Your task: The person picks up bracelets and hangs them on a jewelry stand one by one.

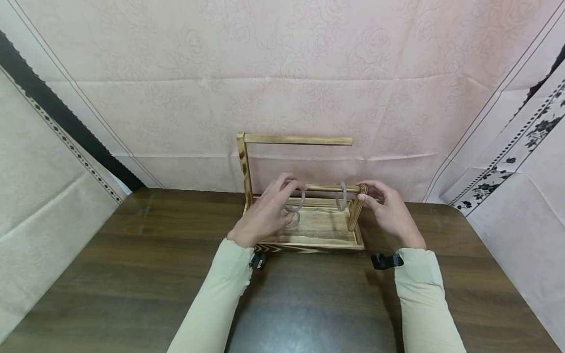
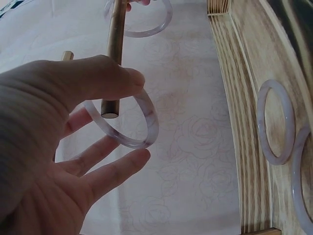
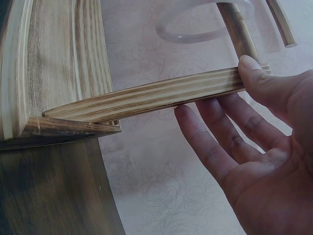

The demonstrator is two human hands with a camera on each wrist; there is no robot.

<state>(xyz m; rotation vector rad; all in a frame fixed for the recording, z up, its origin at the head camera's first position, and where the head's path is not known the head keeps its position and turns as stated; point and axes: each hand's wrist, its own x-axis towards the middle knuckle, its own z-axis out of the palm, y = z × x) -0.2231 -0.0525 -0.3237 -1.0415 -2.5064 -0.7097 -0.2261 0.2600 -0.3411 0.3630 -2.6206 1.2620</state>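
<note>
A wooden stand (image 1: 309,243) with a tray base has a lower rod (image 1: 326,188) joined to a short right post (image 1: 355,214). The left hand (image 1: 267,208) is at the rod's free left end; in the left wrist view its thumb touches a pale bangle (image 2: 149,117) that hangs around the rod (image 2: 115,39). Another bangle (image 1: 341,196) is around the rod near the post. Two bangles lie in the tray, one (image 2: 276,122) beside the other (image 2: 298,181). The right hand (image 1: 393,212) grips the top of the post (image 3: 171,93) between thumb and fingers.
An upper bar (image 1: 297,140) extends right from the tall left post (image 1: 244,166) of the stand. The brown table (image 1: 176,274) lies under it, with patterned cloth (image 1: 282,59) behind and at both sides. Dark wrist cameras sit on both wrists.
</note>
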